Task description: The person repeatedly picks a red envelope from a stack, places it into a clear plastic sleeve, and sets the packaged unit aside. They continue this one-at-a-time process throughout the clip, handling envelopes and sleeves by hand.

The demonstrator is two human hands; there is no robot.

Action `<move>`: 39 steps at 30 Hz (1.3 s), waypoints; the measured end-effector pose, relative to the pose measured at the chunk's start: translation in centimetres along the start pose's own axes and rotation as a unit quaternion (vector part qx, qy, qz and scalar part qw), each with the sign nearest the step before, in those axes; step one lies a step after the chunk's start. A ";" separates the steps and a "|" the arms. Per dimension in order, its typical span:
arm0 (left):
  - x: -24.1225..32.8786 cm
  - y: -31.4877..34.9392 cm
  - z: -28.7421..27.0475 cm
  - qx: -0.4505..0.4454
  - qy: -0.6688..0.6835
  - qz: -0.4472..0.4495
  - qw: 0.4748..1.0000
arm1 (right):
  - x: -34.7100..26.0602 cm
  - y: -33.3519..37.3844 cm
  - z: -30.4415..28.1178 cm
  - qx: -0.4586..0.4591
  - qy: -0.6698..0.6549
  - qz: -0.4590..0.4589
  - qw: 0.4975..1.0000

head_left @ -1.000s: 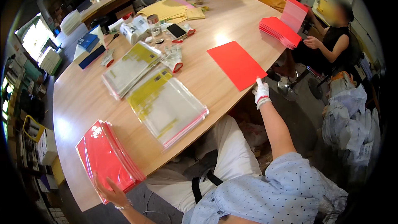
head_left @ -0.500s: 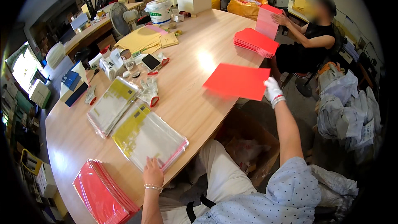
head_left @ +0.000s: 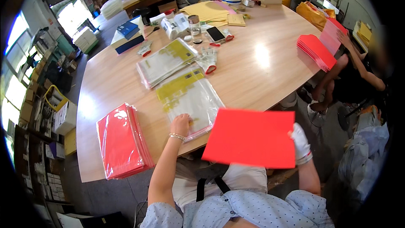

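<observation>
My right hand, in a white glove, grips the right edge of a flat red folder-like sheet, holding it above my lap just off the table edge. My bare left hand, with a bead bracelet at the wrist, rests at the near end of a stack of clear plastic bags with yellow-green print. Its fingers are curled against the top bag; their tips are partly hidden. To the left lies a pile of red sheets in clear wrapping.
A second bag stack adjoins the first. White gloves, a phone, a jar and yellow envelopes lie farther back. A co-worker's hand handles red sheets beside a red stack at the far right.
My right hand has brought the red sheet nearer and toward the bag stack. My left hand's fingers have curled at the bag's near end. The view has turned left.
</observation>
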State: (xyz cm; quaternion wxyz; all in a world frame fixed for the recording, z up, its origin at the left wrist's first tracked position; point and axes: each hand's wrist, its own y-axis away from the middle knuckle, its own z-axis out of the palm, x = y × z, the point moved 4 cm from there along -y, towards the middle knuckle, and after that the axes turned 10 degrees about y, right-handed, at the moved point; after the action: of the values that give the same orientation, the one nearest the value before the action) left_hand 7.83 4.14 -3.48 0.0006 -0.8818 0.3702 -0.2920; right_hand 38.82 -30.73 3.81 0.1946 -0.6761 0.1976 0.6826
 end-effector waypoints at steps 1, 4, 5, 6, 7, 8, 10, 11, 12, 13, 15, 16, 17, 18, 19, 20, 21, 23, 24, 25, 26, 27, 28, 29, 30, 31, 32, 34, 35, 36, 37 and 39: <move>-1.8 0.2 0.7 0.004 -0.004 0.006 1.000 | -0.5 0.6 3.8 -0.025 -0.077 0.047 0.996; -2.3 1.4 0.7 -0.001 0.011 0.064 0.998 | 2.8 2.2 6.8 0.012 -0.146 0.107 0.983; -2.0 1.8 0.2 -0.003 0.015 0.089 0.996 | 3.2 2.3 7.3 0.015 -0.152 0.109 0.982; -1.8 2.5 -0.7 0.050 -0.037 0.086 0.994 | 3.7 2.5 8.1 0.069 -0.165 0.118 0.977; -1.5 3.4 -1.5 0.104 -0.088 0.084 0.987 | 4.0 2.9 8.4 0.061 -0.168 0.129 0.975; -0.7 3.9 -2.4 0.155 -0.137 0.083 0.975 | 4.7 3.3 8.8 0.061 -0.202 0.144 0.967; 0.1 4.0 -4.6 0.182 -0.032 -0.057 0.981 | 5.2 3.8 10.2 0.083 -0.254 0.182 0.946; 0.3 4.3 -5.6 0.193 0.023 -0.130 0.972 | 5.1 4.3 11.1 0.107 -0.269 0.207 0.935; 0.2 3.7 -6.1 0.116 0.054 -0.193 0.973 | 5.2 4.7 11.5 0.130 -0.283 0.231 0.922; 0.0 3.1 -6.6 0.038 0.088 -0.255 0.962 | 5.1 4.9 11.6 0.101 -0.296 0.228 0.922; -0.2 3.5 -6.2 -0.040 0.240 -0.323 0.914 | 5.0 5.1 11.7 0.042 -0.323 0.221 0.919; -0.1 3.7 -6.1 -0.035 0.352 -0.330 0.875 | 4.5 5.0 12.1 0.019 -0.321 0.208 0.924; 0.0 4.0 -5.9 -0.030 0.460 -0.331 0.824 | 3.7 5.1 12.5 -0.003 -0.319 0.196 0.927; -0.6 4.2 -5.6 -0.027 0.445 -0.311 0.839 | 3.2 5.0 12.9 -0.026 -0.316 0.183 0.931; -1.9 4.1 -4.8 0.024 0.407 -0.242 0.881 | 3.3 4.9 12.8 -0.006 -0.312 0.185 0.932; -3.9 4.4 -3.6 0.074 0.365 -0.174 0.911 | 3.7 4.7 12.9 0.012 -0.307 0.191 0.932; -4.6 4.6 -3.0 0.121 0.320 -0.104 0.934 | 4.0 4.7 12.8 0.034 -0.301 0.196 0.933; -1.7 4.9 -4.6 0.154 0.250 -0.055 0.954 | 3.0 4.9 13.0 0.045 -0.262 0.184 0.946; -0.4 4.9 -5.1 0.170 0.213 -0.030 0.962 | 2.7 4.9 13.0 0.049 -0.243 0.177 0.952; -0.5 5.2 -4.8 0.170 0.236 -0.062 0.955 | 2.9 4.8 13.0 0.070 -0.227 0.163 0.958; -0.7 5.5 -4.4 0.169 0.259 -0.093 0.946 | 3.3 4.7 13.0 0.091 -0.210 0.149 0.962; -0.9 5.8 -4.0 0.168 0.282 -0.124 0.936 | 3.7 4.7 12.9 0.112 -0.193 0.134 0.965; -1.3 6.0 -3.2 0.159 0.338 -0.157 0.914 | 3.9 4.7 13.1 0.109 -0.187 0.122 0.969; -1.6 6.1 -2.5 0.148 0.394 -0.190 0.887 | 4.1 4.7 13.2 0.105 -0.181 0.109 0.972; -1.9 6.3 -1.7 0.137 0.448 -0.221 0.856 | 4.2 4.8 13.3 0.102 -0.174 0.097 0.975; -1.4 6.4 -1.4 0.147 0.460 -0.220 0.848 | 4.1 4.8 13.5 0.088 -0.176 0.096 0.976; -0.5 6.7 -1.5 0.159 0.468 -0.217 0.842 | 4.2 4.7 13.9 0.072 -0.182 0.095 0.976; 0.6 6.9 -1.3 0.168 0.503 -0.213 0.821 | 4.4 4.8 14.9 0.080 -0.220 0.141 0.962; 1.0 6.8 -0.8 0.188 0.522 -0.199 0.808 | 4.4 4.9 15.7 0.102 -0.251 0.187 0.944; 1.0 6.6 0.2 0.208 0.540 -0.184 0.795 | 4.4 5.1 16.4 0.123 -0.280 0.232 0.923; 0.7 6.2 1.2 0.226 0.561 -0.170 0.778 | 3.9 5.0 17.0 0.117 -0.285 0.238 0.921; -1.0 5.4 3.1 0.190 0.461 -0.201 0.843 | 3.0 5.1 17.9 0.102 -0.294 0.252 0.916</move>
State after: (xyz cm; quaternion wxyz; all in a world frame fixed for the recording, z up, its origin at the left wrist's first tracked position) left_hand 5.37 0.18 -7.70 -0.0618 -0.6832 0.0798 -0.7232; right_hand 20.92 -25.51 0.98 0.1334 -0.3490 0.3644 0.8530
